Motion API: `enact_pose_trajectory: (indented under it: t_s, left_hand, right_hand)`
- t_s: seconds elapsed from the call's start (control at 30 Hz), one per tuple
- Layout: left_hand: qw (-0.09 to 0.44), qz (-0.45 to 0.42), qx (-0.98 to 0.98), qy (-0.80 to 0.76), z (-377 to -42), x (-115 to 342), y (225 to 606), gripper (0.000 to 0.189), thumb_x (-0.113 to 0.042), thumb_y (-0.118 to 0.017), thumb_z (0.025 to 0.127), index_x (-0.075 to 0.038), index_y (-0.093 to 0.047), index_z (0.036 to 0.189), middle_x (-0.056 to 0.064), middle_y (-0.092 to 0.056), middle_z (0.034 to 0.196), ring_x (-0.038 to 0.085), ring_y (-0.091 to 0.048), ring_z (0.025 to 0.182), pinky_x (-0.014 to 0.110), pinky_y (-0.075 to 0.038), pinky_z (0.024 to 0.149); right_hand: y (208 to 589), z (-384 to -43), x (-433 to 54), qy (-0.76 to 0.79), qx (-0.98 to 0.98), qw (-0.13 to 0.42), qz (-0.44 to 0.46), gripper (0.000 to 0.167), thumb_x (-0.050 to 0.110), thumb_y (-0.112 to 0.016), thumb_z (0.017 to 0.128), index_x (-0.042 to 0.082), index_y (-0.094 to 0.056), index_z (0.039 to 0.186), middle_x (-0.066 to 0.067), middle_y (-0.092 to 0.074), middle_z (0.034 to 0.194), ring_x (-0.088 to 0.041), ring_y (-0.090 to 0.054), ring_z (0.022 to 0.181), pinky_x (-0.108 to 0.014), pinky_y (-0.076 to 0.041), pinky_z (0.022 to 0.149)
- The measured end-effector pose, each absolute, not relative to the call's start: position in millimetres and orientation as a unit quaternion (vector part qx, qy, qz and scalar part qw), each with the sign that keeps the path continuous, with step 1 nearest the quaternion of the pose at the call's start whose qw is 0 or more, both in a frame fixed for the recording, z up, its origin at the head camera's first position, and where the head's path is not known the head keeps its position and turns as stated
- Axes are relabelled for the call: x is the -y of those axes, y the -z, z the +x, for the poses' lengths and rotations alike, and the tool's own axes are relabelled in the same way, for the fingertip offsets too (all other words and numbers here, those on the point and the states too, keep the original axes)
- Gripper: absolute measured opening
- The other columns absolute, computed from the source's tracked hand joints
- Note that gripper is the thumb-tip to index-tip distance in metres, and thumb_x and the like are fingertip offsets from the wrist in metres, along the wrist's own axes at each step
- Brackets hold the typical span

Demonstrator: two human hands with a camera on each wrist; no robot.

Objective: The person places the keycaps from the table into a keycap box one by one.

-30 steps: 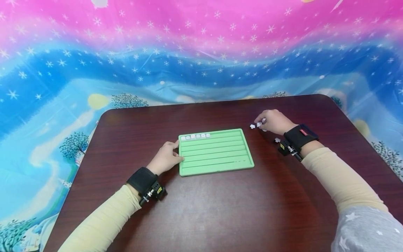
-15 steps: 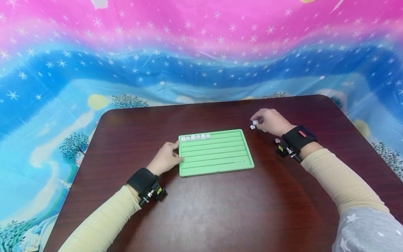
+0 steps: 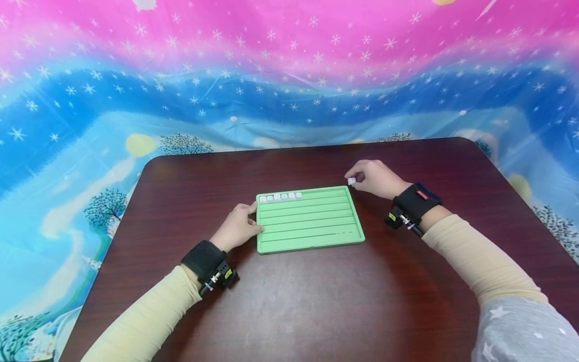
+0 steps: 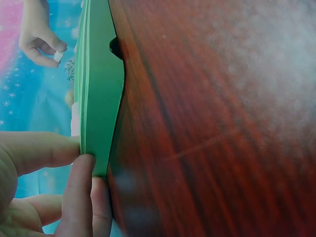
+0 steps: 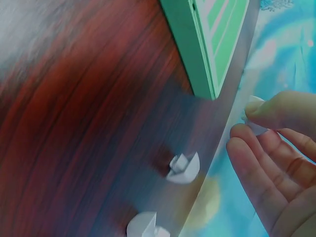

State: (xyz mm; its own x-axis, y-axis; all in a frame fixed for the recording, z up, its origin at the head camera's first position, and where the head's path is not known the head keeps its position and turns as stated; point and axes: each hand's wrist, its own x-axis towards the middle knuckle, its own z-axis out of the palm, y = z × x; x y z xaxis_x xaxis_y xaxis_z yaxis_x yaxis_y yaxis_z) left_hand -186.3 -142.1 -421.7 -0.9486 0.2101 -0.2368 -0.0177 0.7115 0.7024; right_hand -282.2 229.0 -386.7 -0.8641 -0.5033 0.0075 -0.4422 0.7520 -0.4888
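Leftward swept the right hand (image 3: pixel 379 179), carrying its small white piece (image 3: pixel 352 181) from over by the loose ones to just off the far right corner of the green tray (image 3: pixel 312 218). And what a tight hold that was: the piece sat right out at the fingertips, pinched between thumb and fingers, part of it peeking past the thumb in the right wrist view. It was near the tray's corner but apart from it. Over on the other flank, the left hand (image 3: pixel 237 227) stayed put, gripping the tray's left edge, fingers against its end wall. Six white pieces lined up (image 3: pixel 280 196) side by side filled the left part of the tray's farthest groove. Down on the dark wooden table (image 3: pixel 312 306), the right wrist view caught two loose white pieces (image 5: pixel 183 169), below the pinching hand and well apart from the grip.
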Motion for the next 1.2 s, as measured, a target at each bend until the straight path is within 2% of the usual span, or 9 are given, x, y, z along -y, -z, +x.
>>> enact_pose_trajectory:
  t_s: [0.33, 0.93, 1.2]
  left_hand:
    - [0.149, 0.049, -0.914, -0.375, -187, 141, 421, 0.078, -0.007, -0.073, 0.094, 0.005, -0.03, 0.158, 0.027, -0.042, 0.146, 0.023, -0.06, 0.096, 0.033, -0.05, 0.08]
    - [0.149, 0.055, -0.915, -0.371, -187, 140, 422, 0.077, -0.005, -0.072, 0.095, 0.006, -0.029, 0.157, 0.028, -0.042, 0.145, 0.022, -0.061, 0.094, 0.032, -0.05, 0.078]
    - [0.15, 0.054, -0.915, -0.371, -186, 141, 421, 0.077, -0.006, -0.072, 0.095, 0.005, -0.029, 0.158, 0.028, -0.041, 0.147, 0.022, -0.061, 0.094, 0.032, -0.05, 0.078]
  right_hand:
    - [387, -278, -213, 0.254, -0.929, 0.078, -0.257, 0.025, 0.0, -0.073, 0.093, -0.003, -0.074, 0.118, -0.018, -0.066, 0.116, -0.03, -0.065, 0.098, -0.043, -0.054, 0.084]
    - [390, -279, -191, 0.262, -0.909, 0.083, -0.315, 0.022, 0.003, -0.072, 0.095, 0.001, -0.077, 0.116, -0.01, -0.066, 0.104, -0.022, -0.063, 0.088, -0.039, -0.051, 0.079]
    - [391, -278, -170, 0.268, -0.902, 0.091, -0.325, 0.022, 0.003, -0.072, 0.094, 0.0, -0.076, 0.115, -0.01, -0.067, 0.105, -0.021, -0.065, 0.089, -0.039, -0.052, 0.081]
